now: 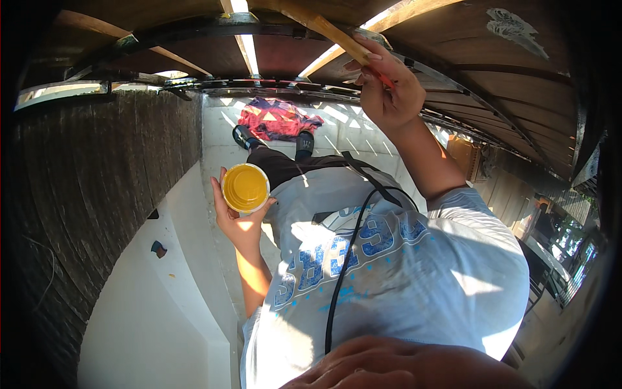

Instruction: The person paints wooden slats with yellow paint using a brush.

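My left hand is wrapped around a small round tub with a pale rim, held up in front of my left side. Yellow coats its inside, and it looks like paint. Raised to the upper right, my right hand has its fingers closed around a thin red handle. The head of that tool is hidden by the fingers. A yellow-brown wooden strip runs down from the top to these fingertips; whether they touch it I cannot tell.
Overhead are dark panels, pale wooden slats and a curved black metal frame. A dark plank wall rises on the left above a white ledge. Red patterned cloth lies by my feet. A black cord hangs across my shirt.
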`<act>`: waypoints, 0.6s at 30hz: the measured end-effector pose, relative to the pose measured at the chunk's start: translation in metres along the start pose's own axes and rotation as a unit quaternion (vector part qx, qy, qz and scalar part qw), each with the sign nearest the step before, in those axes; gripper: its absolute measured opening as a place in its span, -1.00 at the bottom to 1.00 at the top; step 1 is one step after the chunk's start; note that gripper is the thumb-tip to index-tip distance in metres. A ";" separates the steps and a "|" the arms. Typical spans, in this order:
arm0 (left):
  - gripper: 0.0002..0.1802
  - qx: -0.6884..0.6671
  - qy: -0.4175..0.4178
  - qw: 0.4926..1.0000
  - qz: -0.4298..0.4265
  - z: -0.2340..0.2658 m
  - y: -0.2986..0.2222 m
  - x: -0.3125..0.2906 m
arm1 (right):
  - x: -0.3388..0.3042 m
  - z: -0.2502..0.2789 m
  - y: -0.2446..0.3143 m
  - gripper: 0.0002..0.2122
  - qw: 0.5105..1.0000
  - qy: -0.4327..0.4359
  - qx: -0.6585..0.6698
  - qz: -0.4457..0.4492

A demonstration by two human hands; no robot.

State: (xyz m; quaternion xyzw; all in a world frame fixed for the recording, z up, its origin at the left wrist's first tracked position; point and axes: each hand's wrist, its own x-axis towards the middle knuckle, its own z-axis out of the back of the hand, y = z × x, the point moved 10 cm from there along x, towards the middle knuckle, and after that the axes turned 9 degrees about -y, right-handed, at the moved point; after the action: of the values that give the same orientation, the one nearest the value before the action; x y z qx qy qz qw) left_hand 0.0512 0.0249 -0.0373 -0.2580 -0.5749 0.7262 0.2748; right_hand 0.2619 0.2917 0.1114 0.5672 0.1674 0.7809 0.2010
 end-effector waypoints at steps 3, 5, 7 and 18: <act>0.42 0.004 0.002 1.000 -0.003 -0.002 0.000 0.002 | -0.007 0.013 -0.004 -0.72 1.000 -0.008 -0.012 -0.026; 0.42 0.008 0.004 1.000 -0.008 -0.004 0.000 0.004 | -0.014 0.023 -0.007 -0.72 0.999 -0.009 0.004 -0.039; 0.42 0.016 0.008 1.000 -0.009 -0.005 0.001 0.005 | -0.017 0.035 -0.008 -0.71 0.998 -0.011 0.022 -0.052; 0.44 0.010 0.023 1.000 -0.006 -0.020 0.001 0.008 | -0.041 0.092 -0.004 -0.68 0.996 -0.001 -0.053 -0.068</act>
State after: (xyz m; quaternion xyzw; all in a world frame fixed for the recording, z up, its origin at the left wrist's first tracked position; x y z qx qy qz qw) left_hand 0.0595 0.0443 -0.0428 -0.2687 -0.5627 0.7240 0.2947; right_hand 0.3614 0.2776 0.1041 0.5437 0.1640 0.7726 0.2840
